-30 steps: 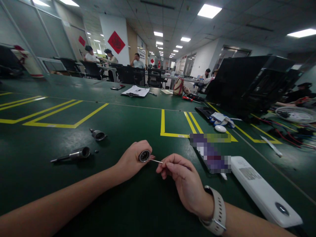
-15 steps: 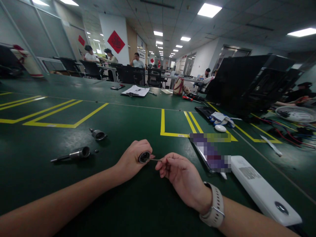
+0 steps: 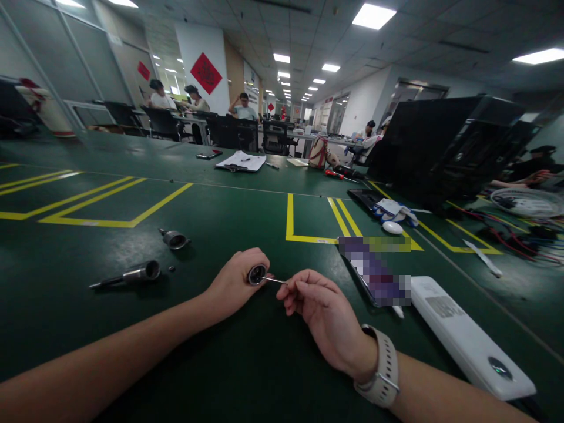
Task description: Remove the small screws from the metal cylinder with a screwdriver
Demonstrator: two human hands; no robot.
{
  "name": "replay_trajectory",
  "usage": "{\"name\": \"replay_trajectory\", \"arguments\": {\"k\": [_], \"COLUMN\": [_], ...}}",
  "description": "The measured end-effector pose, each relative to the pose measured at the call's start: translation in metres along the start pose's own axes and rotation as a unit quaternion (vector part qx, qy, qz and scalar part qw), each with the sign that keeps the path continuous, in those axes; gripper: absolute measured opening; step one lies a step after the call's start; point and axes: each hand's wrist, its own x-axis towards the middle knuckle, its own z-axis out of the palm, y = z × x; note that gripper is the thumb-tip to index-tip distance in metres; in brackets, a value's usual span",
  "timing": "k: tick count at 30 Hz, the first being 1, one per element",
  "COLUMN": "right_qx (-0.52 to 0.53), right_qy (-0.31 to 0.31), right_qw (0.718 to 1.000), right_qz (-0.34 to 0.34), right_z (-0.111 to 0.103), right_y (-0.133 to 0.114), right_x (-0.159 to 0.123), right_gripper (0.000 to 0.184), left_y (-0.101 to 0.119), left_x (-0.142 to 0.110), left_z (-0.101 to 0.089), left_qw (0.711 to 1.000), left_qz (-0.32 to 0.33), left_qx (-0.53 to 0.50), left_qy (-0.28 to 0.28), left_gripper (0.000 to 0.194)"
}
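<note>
My left hand point(image 3: 232, 283) rests on the green table point(image 3: 247, 217), fingers curled round a small round metal cylinder point(image 3: 256, 274) whose open end faces me. My right hand point(image 3: 318, 310), with a pale watch on the wrist, pinches a thin metal pin point(image 3: 275, 281). The pin's tip reaches into the cylinder's opening. Both forearms lie across the table's near edge.
A metal tube with a thin rod point(image 3: 132, 274) and a small metal cap point(image 3: 174, 239) lie to the left. A blurred phone point(image 3: 374, 271) and a white slab-shaped device point(image 3: 467, 338) lie to the right. Gloves, cables, a black monitor point(image 3: 440, 147) and seated people are farther off.
My right hand has shifted slightly left and up, keeping the pin's tip at the cylinder's mouth. The left hand has stayed nearly still.
</note>
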Motion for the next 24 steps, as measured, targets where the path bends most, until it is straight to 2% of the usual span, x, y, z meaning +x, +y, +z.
{"name": "replay_trajectory", "arguments": {"k": [10, 20, 24], "right_qx": [-0.059, -0.105, -0.125], "right_qy": [0.012, 0.017, 0.019], "right_qw": [0.998, 0.994, 0.992], "right_qz": [0.008, 0.002, -0.003], "right_z": [0.005, 0.004, 0.004], "right_y": [-0.004, -0.006, -0.006], "right_x": [0.002, 0.003, 0.003], "right_gripper": [0.006, 0.006, 0.007], "left_y": [0.004, 0.002, 0.007], "left_x": [0.003, 0.004, 0.004], "left_z": [-0.005, -0.014, -0.017], "left_qw": [0.993, 0.978, 0.973], "left_qz": [-0.055, -0.006, -0.007], "left_qx": [0.101, 0.206, 0.225], "left_qy": [-0.008, -0.041, -0.054], "left_gripper": [0.011, 0.016, 0.016]}}
